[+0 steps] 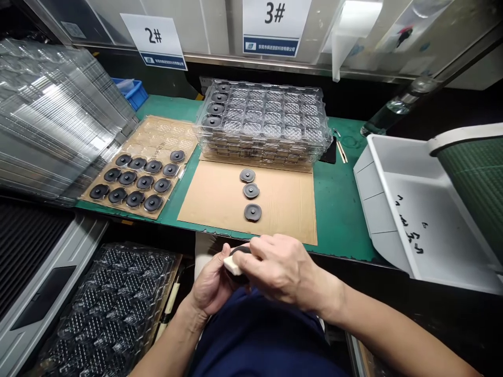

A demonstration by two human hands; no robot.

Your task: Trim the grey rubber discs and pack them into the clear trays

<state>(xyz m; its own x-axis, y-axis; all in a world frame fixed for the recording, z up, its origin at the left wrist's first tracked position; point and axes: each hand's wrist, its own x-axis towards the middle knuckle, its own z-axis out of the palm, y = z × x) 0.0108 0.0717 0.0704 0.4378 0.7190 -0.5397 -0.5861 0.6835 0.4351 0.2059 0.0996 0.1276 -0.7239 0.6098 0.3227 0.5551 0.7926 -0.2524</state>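
My left hand (212, 287) is closed around a black round plastic part (239, 279), held in front of my body just below the table edge. My right hand (280, 268) pinches a small cream-coloured block (232, 265) and presses it against that part. The two hands hide most of the part, and whether the block is foam or something harder cannot be seen. On the cardboard sheet (212, 199) beyond my hands lie three similar dark discs (252, 212), in a rough column, each with a small centre hub.
A clear tray stack (263, 128) stands behind the cardboard, dark discs in its left column. To its left, another tray (147, 137) holds several discs. Tall stacked trays (58, 115) lean at far left. A white bin (377, 183) with black scraps is at right; more trays (113, 298) sit lower left.
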